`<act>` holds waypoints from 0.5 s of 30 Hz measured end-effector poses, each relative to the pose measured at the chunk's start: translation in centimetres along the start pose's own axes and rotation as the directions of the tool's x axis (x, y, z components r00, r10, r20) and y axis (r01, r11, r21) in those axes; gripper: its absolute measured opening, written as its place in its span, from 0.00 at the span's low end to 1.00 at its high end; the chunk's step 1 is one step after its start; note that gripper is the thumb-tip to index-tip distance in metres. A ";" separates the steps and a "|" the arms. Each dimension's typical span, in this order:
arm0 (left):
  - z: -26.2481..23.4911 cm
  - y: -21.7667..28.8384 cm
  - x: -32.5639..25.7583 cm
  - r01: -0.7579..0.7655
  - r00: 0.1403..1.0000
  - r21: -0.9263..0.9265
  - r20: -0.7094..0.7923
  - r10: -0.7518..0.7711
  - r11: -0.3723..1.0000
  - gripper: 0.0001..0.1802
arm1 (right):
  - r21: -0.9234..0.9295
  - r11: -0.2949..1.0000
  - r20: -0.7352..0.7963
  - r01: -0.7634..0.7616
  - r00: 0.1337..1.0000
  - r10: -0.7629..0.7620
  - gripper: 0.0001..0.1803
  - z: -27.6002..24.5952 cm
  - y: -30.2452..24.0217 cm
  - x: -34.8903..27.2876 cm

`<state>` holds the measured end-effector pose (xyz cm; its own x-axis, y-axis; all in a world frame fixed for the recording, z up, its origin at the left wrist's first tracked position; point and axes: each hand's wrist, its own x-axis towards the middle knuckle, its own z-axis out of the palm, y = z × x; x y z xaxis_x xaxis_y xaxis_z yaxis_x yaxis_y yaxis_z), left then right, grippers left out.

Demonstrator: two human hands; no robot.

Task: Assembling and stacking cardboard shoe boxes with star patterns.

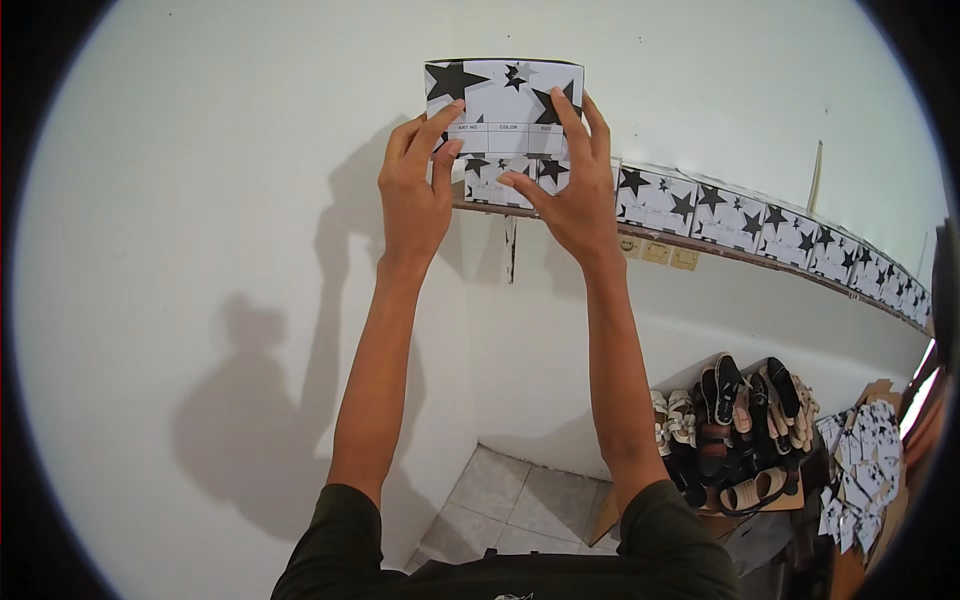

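Falling across the white wall [150, 200], a soft dark shadow [245, 420] fills much of the left side. Next comes the left hand [422, 185], raised on a bare forearm from a dark short sleeve [335, 535]; it grips the lower left corner of a white shoebox [507, 100] printed with black and grey stars, index finger on the front panel and thumb near its lower edge. The shoebox is held up high between both hands, in front of the left end of a wall shelf [735, 252]; whether it also rests on something behind cannot be told. Grey floor tiles [510, 490] show far below. The right hand [583, 185] holds the opposite side, index finger on the front, the thumb spread wide beneath the bottom edge. Beyond it, a row of matching star-printed boxes [656, 200] stands along the shelf toward the right, with cream switch plates [670, 256] just under it. Lower down, sandals [735, 430] in black, brown and beige are heaped on a wooden bench [606, 516]. Beside them lies a pile of star-printed card pieces [865, 465], near a reddish-brown curtain [930, 425] at the far right.
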<state>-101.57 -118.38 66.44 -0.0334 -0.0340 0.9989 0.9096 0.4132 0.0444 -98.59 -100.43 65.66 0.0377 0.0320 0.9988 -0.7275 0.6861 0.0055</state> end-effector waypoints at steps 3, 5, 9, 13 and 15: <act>1.2 -3.4 -0.2 0.051 0.998 0.028 0.028 -0.052 0.998 0.20 | -0.072 0.997 0.036 -0.005 0.999 0.008 0.41 2.5 2.9 -0.2; 2.3 -5.3 -0.5 -0.054 0.998 -0.015 0.012 0.054 0.998 0.20 | -0.093 0.996 0.052 -0.015 0.998 0.020 0.41 3.9 5.0 -0.4; 4.7 -9.1 -1.1 -0.005 1.000 -0.050 0.017 0.006 0.999 0.21 | -0.114 0.991 0.075 -0.063 0.995 0.071 0.40 6.4 8.2 -1.3; 6.7 -12.2 -1.8 -0.007 1.000 -0.064 0.004 0.007 0.998 0.21 | -0.163 0.986 0.069 -0.039 0.996 0.051 0.39 8.1 10.6 -2.1; 7.8 -13.8 -2.2 -0.017 1.000 -0.068 -0.001 0.017 0.998 0.21 | -0.152 0.987 0.086 -0.051 0.994 0.065 0.39 8.7 11.6 -2.5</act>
<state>-117.24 -116.94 63.81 -0.0175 -0.0277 0.9995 0.9360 0.3511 0.0261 -113.11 -98.90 63.66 -0.0684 0.0135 0.9976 -0.6162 0.7858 -0.0529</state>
